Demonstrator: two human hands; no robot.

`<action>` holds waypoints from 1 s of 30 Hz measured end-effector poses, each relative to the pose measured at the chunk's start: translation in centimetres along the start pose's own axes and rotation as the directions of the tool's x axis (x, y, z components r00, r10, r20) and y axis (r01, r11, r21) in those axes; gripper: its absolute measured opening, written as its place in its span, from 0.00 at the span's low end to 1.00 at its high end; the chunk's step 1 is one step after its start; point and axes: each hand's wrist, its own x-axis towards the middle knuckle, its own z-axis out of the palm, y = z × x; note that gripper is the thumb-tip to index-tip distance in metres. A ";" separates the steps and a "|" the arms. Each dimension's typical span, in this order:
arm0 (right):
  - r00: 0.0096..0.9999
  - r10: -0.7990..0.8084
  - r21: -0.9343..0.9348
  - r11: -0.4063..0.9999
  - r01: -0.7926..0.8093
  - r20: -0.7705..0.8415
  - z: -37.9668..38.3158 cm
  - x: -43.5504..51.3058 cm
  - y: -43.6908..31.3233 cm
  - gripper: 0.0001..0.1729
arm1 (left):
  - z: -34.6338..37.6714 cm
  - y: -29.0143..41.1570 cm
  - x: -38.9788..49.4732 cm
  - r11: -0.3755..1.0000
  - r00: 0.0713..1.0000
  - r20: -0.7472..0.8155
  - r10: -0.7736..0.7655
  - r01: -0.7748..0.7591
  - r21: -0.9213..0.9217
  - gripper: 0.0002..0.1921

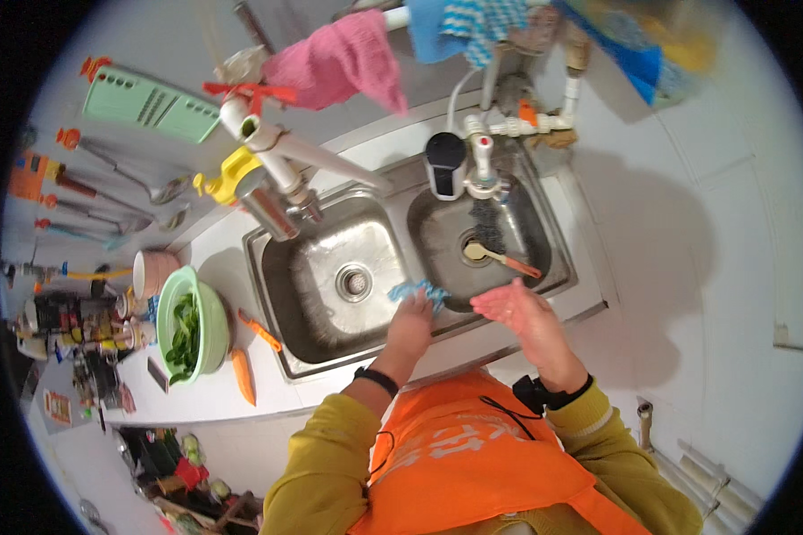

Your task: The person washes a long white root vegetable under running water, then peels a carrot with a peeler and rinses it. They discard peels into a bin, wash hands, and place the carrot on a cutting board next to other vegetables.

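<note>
My left hand (413, 326) presses on a blue-and-white cloth (420, 292) at the front end of the divider of a double stainless steel sink (401, 234). Over the front edge of the right basin, my right hand (518, 317) is raised with its fingers extended and nothing in it. In the right basin a brush with an orange handle (522, 266) lies across the drain, beside a dark scouring pad (487, 227). The left basin (328, 307) shows its bare bottom and drain.
Left of the sink stand a green colander (219, 334) of leafy greens, an orange-handled peeler (262, 332) and a peeled carrot (242, 376). White pipes (334, 160) and a faucet (483, 167) rise behind the basins. A pink towel (344, 60) hangs above.
</note>
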 end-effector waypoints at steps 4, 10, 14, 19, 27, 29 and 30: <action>0.994 0.102 -0.030 0.994 -0.103 -0.035 -2.2 0.0 1.9 0.30 | 0.0 1.4 -2.8 0.994 0.994 -0.019 0.106 -0.106 -0.014 0.17; 0.937 0.270 -0.313 0.891 -0.330 -0.222 -5.2 0.2 3.8 0.22 | -3.3 2.6 -1.4 0.981 0.979 0.164 0.119 -0.090 -0.174 0.12; 0.960 0.153 -0.234 0.950 -0.208 -0.234 -6.2 2.1 4.2 0.20 | -7.0 7.2 5.3 0.412 0.960 0.249 -0.128 0.280 -0.867 0.19; 0.874 -0.066 -0.202 0.979 -0.037 -0.482 -10.6 10.3 2.1 0.18 | -10.7 12.0 9.4 -0.271 0.955 0.277 -0.110 0.239 -0.932 0.26; 0.771 -0.613 -0.912 0.396 0.111 -0.173 -13.4 23.6 -3.8 0.28 | -8.2 8.1 5.4 -0.139 0.866 0.442 -0.236 0.420 -0.897 0.26; 0.772 -0.631 -0.983 0.178 0.046 -0.078 -13.4 25.6 -3.8 0.33 | -7.0 7.4 4.3 -0.154 0.852 0.445 -0.275 0.418 -0.895 0.25; 0.803 -0.595 -0.999 0.021 -0.026 -0.034 -13.5 26.4 -3.6 0.36 | -6.5 7.1 3.8 -0.158 0.857 0.438 -0.272 0.409 -0.899 0.25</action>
